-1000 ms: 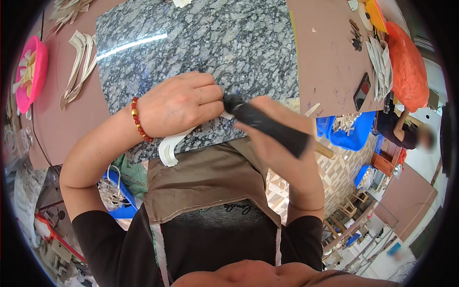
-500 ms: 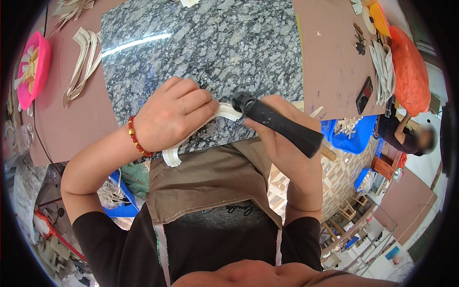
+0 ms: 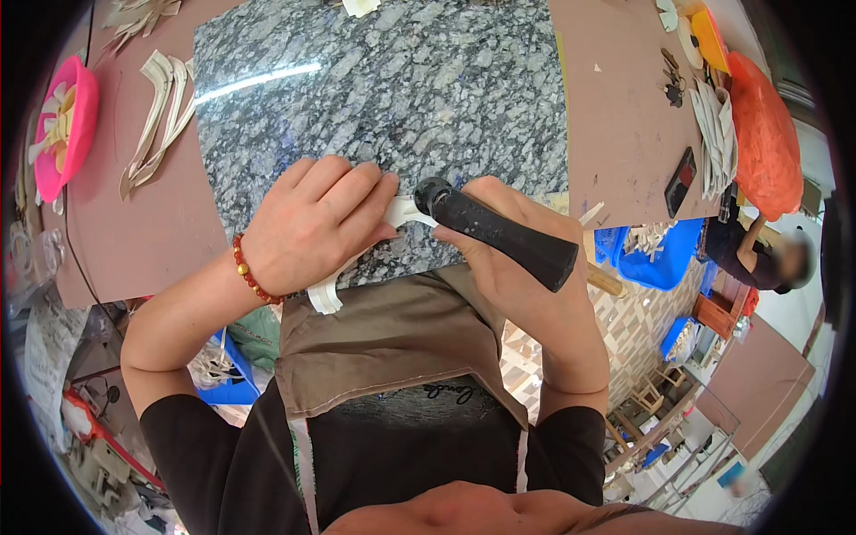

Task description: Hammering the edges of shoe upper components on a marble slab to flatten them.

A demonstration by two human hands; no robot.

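Observation:
My left hand (image 3: 316, 212), with a red bead bracelet at the wrist, has its fingers curled down on a curved white strip (image 3: 325, 296). The strip lies along the near edge of the grey speckled stone slab (image 3: 383, 98); its middle is under my hand and its near end hangs over the edge by my apron. My right hand (image 3: 513, 234) is closed on a cobbler's hammer (image 3: 513, 239) with a dark head. The hammer's round face is over the strip's far end, just right of my left fingers; whether it touches cannot be told.
Long pale strips (image 3: 165, 116) and a pink basin (image 3: 82, 134) of pieces lie on the brown table to the left. At the right are a phone (image 3: 680, 182), keys (image 3: 673, 85), stacked pale pieces (image 3: 713, 138) and a red bag (image 3: 764, 134). Blue baskets (image 3: 660, 263) stand below; a person sits beyond.
The hammer and my right hand have shifted left, bringing the round face closer to my left fingers. My left hand still presses the strip, its thumb now showing beside it.

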